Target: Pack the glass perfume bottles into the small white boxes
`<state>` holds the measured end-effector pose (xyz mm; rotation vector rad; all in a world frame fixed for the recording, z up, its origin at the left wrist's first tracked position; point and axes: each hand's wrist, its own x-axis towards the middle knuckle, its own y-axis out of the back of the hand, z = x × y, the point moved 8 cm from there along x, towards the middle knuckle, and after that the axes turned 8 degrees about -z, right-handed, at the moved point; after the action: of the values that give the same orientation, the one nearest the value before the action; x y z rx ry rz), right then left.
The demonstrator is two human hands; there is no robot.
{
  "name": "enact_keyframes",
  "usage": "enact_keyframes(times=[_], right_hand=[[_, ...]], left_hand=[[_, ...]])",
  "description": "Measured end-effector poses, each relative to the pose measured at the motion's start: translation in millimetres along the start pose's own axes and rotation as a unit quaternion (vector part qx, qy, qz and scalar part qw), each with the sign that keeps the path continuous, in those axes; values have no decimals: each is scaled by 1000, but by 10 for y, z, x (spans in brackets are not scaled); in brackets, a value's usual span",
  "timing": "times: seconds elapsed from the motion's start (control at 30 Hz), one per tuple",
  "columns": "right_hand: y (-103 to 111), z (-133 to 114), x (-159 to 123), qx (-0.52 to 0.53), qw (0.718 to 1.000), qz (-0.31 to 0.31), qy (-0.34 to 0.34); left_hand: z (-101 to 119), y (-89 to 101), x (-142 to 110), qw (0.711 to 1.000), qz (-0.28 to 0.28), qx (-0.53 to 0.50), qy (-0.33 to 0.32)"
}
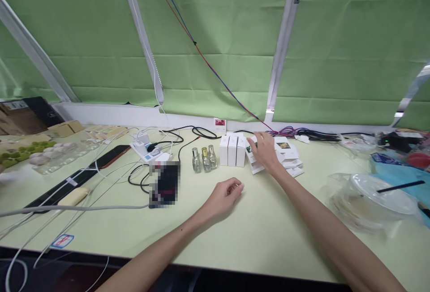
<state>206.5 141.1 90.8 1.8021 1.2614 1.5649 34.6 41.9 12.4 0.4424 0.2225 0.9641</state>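
Observation:
My left hand [225, 197] rests on the pale table with its fingers loosely curled in toward the thumb, and nothing shows in it. Farther back, my right hand [264, 149] reaches over a pile of white flat cartons [289, 152] with small pictures on them. Its thumb stands apart from the fingers, and the hand covers part of the pile. Just left of it, three white boxes [231, 152] stand upright side by side. Beside these are three small glass bottles [205, 160] with metallic tops, one of them gold.
A pixelated dark object [165, 185], a power strip [149, 151] and many cables lie to the left. A long black bar [80, 178] slants across there. At the right is a lidded plastic bowl [383, 193] in a bag. A small picture card [220, 124] stands at the back.

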Motion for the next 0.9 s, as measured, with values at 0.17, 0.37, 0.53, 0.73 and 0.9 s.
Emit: enact_keyframes(times=[0.17,0.37,0.53,0.73,0.9], right_hand=[[-261,-218,50,124,981,-140,57],[-384,-143,27,192,964,-186,-12],[-304,-144,-121,200,962,-183,-34],[-46,-469,-582,207,962,-177,10],[133,-893,-886,220,953,-190,82]], left_hand=[[26,5,-5,1000,0,-1,-5],[7,-12,-17,1000,-5,-14,-4],[57,86,-16,999,31,-6,-15],[233,568,-127,975,216,38,-33],[365,670,-162,967,225,118,-12]])
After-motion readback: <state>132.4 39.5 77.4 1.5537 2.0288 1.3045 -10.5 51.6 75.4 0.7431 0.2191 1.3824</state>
